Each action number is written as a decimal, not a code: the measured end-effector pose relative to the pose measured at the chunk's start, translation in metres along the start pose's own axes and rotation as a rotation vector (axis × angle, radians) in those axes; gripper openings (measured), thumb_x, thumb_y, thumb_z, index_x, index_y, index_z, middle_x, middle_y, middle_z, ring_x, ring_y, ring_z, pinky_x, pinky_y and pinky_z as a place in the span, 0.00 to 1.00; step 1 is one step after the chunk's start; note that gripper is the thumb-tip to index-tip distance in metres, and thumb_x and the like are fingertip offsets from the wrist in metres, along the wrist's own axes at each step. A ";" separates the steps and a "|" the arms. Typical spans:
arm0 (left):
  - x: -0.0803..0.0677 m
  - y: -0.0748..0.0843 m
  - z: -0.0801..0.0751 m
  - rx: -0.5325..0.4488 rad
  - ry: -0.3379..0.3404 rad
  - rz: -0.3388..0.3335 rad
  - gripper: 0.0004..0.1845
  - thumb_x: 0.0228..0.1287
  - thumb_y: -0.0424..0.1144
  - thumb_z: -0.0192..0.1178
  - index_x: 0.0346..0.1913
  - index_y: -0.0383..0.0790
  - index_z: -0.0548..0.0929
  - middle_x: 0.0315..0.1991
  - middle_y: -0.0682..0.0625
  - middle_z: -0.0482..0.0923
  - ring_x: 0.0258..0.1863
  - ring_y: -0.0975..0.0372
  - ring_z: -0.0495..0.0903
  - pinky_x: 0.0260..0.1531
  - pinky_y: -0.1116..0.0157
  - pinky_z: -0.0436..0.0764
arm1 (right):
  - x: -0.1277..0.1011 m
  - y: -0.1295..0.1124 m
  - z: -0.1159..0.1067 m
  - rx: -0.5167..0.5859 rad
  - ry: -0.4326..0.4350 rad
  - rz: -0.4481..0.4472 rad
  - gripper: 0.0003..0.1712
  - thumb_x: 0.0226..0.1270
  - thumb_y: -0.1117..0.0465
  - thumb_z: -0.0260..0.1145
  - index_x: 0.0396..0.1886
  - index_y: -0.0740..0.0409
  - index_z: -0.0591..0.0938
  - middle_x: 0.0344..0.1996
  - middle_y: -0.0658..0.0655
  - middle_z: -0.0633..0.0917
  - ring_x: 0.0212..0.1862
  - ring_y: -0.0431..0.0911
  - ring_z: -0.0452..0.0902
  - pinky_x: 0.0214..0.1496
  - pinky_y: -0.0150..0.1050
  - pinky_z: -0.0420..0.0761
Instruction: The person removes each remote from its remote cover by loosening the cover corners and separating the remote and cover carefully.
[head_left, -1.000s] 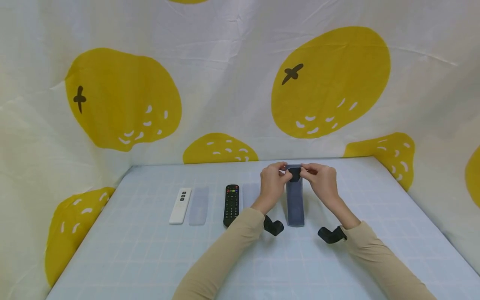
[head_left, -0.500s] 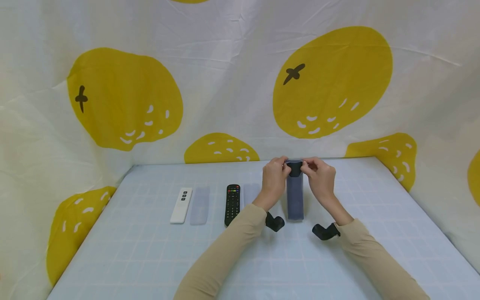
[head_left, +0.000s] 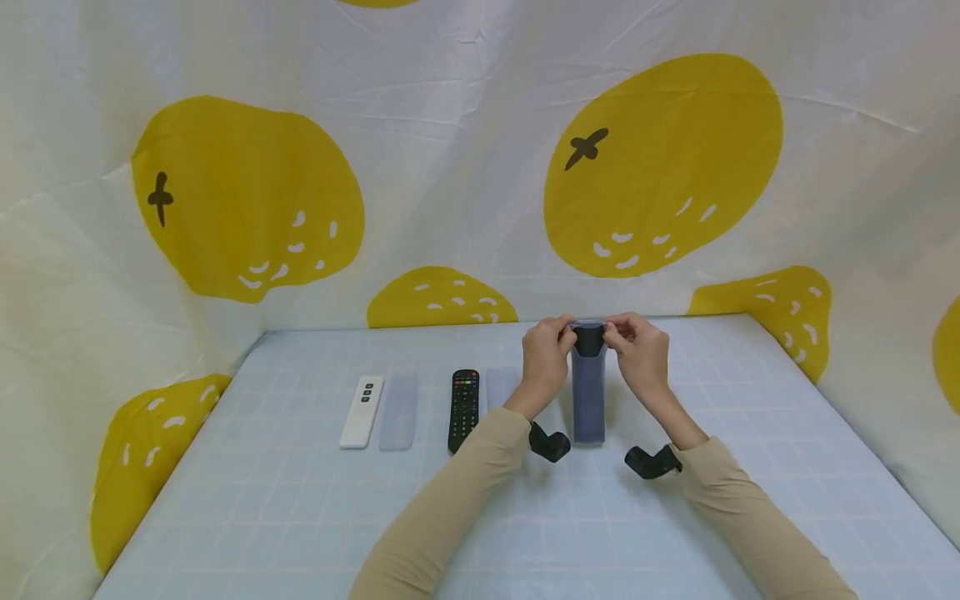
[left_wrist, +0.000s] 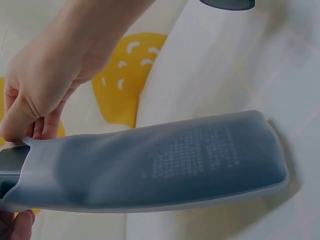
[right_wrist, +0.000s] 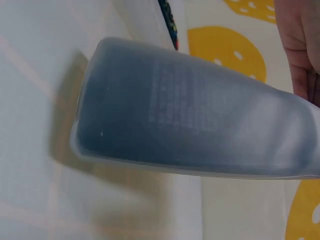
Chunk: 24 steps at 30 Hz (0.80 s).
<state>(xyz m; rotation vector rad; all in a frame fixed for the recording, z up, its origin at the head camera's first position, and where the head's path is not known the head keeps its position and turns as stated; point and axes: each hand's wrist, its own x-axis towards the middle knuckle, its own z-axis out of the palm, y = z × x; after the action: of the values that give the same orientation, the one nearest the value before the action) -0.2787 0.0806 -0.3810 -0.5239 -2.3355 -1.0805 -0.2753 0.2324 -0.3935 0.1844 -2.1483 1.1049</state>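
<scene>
A black remote control (head_left: 588, 341) sits most of the way inside a translucent silicone cover (head_left: 588, 408), its back with small printed text (left_wrist: 195, 152) showing through. Only its end stands out at the cover's mouth. My left hand (head_left: 546, 358) pinches the left edge of that mouth, and my right hand (head_left: 641, 354) pinches the right edge. Toward the right wrist view's left side, the cover's closed end (right_wrist: 100, 100) is held slightly tilted, close over the table. Some fingertips are hidden behind the cover.
A white remote (head_left: 362, 412) lies at left beside a clear cover (head_left: 398, 412). A second black remote (head_left: 464, 408) lies beside another clear cover (head_left: 501, 387), partly behind my left arm. A white curtain with yellow fruit prints (head_left: 660, 167) hangs behind the table (head_left: 300, 500).
The remote and cover have tipped so the cover shows more upright and shorter. Both hands have risen slightly, and the cover's mouth now sits around the remote's end.
</scene>
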 end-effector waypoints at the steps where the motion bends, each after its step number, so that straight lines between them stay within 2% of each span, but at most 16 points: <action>1: 0.000 0.000 0.000 -0.017 0.000 -0.002 0.09 0.58 0.28 0.56 0.34 0.40 0.86 0.20 0.51 0.73 0.19 0.66 0.65 0.22 0.75 0.61 | 0.000 0.000 0.000 -0.002 -0.003 0.001 0.06 0.60 0.71 0.63 0.33 0.69 0.85 0.23 0.65 0.86 0.21 0.16 0.66 0.25 0.15 0.68; 5: 0.000 -0.002 -0.001 -0.072 -0.002 -0.019 0.11 0.57 0.28 0.56 0.36 0.39 0.88 0.23 0.49 0.80 0.21 0.65 0.73 0.23 0.77 0.64 | 0.001 0.000 -0.002 -0.015 -0.026 0.004 0.06 0.61 0.70 0.62 0.34 0.69 0.84 0.23 0.64 0.86 0.21 0.18 0.67 0.25 0.15 0.69; 10: 0.001 -0.006 -0.001 -0.122 -0.035 -0.054 0.13 0.58 0.29 0.56 0.42 0.38 0.88 0.33 0.47 0.87 0.30 0.62 0.84 0.25 0.78 0.69 | 0.004 -0.001 -0.004 -0.037 -0.064 0.000 0.07 0.59 0.71 0.62 0.34 0.69 0.84 0.23 0.63 0.86 0.21 0.21 0.68 0.25 0.16 0.69; 17: 0.004 -0.009 -0.003 -0.189 -0.070 -0.092 0.10 0.60 0.29 0.59 0.42 0.37 0.88 0.36 0.46 0.88 0.33 0.59 0.85 0.25 0.78 0.71 | 0.010 -0.004 -0.009 -0.049 -0.151 0.001 0.07 0.58 0.71 0.61 0.34 0.67 0.85 0.22 0.62 0.86 0.20 0.28 0.72 0.23 0.20 0.71; 24: 0.008 -0.013 -0.004 -0.262 -0.108 -0.133 0.10 0.60 0.29 0.59 0.43 0.34 0.88 0.36 0.43 0.88 0.33 0.57 0.85 0.25 0.79 0.72 | 0.015 0.000 -0.012 0.021 -0.302 0.143 0.10 0.64 0.70 0.58 0.39 0.70 0.83 0.31 0.69 0.87 0.21 0.28 0.76 0.27 0.26 0.80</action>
<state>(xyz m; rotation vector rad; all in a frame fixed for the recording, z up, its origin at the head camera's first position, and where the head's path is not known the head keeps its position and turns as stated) -0.2906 0.0706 -0.3819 -0.5403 -2.3621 -1.4673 -0.2805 0.2441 -0.3796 0.2222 -2.4487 1.2466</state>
